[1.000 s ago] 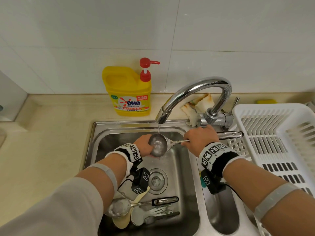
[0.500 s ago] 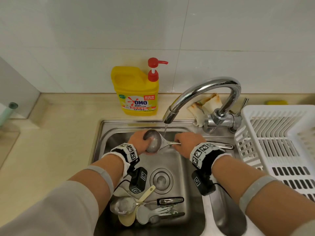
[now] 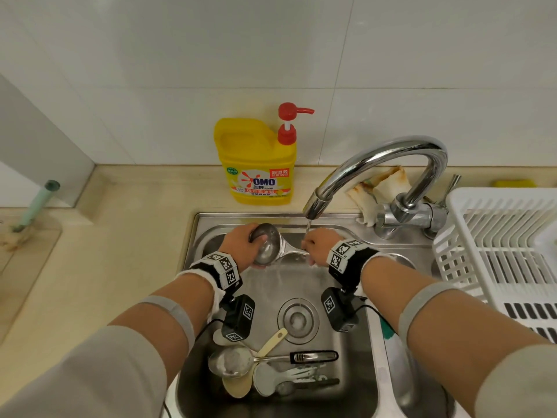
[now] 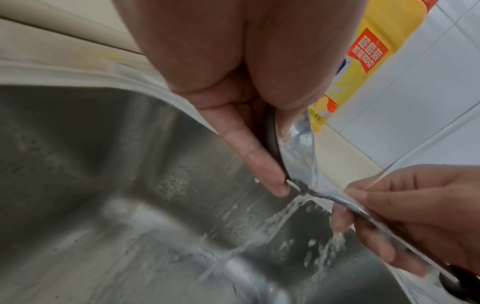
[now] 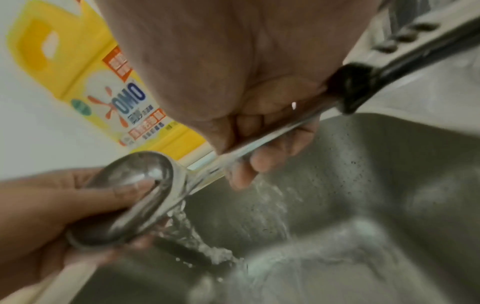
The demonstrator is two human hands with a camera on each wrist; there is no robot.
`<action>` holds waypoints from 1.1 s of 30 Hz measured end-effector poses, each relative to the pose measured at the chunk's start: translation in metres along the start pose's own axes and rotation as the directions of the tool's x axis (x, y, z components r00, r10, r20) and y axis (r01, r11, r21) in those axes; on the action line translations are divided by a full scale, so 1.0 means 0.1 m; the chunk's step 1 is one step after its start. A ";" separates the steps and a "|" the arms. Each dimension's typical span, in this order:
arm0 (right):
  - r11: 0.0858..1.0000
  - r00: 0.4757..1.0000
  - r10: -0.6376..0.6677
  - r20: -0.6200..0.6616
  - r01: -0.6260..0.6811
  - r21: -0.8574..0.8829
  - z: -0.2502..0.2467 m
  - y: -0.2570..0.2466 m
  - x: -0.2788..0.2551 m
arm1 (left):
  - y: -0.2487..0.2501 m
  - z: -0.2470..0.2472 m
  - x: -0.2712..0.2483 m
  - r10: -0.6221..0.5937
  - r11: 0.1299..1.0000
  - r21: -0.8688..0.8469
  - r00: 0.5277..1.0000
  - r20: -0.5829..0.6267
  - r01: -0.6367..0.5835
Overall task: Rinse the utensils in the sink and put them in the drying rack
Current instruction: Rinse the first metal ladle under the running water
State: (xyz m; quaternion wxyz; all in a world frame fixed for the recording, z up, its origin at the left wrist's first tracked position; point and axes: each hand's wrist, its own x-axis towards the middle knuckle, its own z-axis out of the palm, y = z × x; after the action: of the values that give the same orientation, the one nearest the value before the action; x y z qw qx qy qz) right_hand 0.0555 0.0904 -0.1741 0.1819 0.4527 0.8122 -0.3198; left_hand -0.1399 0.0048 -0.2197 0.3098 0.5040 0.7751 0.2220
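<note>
Steel ladle [image 3: 265, 247] now sits left of the faucet [image 3: 313, 206] stream, bowl turned on edge; a second ago it lay face-up beneath. Left hand [image 3: 238, 247] cups the bowl, right hand [image 3: 319, 245] grips the shaft where water lands: handle rinse, drying rack [image 3: 497, 254] right of the faucet next

You're in a home kitchen: a steel sink [image 3: 346, 297] under a curved tap [image 3: 376, 164], white wall tiles, a yellow dish-soap bottle [image 3: 256, 164] on the beige counter [image 3: 105, 267], a white drying rack [image 3: 497, 236].
</note>
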 end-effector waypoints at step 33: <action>1.000 0.999 0.015 0.033 -0.015 0.020 0.03 0.22 -0.03 | 0.21 0.24 -0.04 -0.008 0.985 -0.172 1.000 0.025 0.012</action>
State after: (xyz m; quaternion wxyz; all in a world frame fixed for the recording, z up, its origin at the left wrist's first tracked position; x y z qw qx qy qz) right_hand 0.0759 0.0947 -0.1822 0.1930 0.4553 0.8024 -0.3341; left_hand -0.1084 0.0106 -0.2218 0.3627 0.4741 0.7517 0.2805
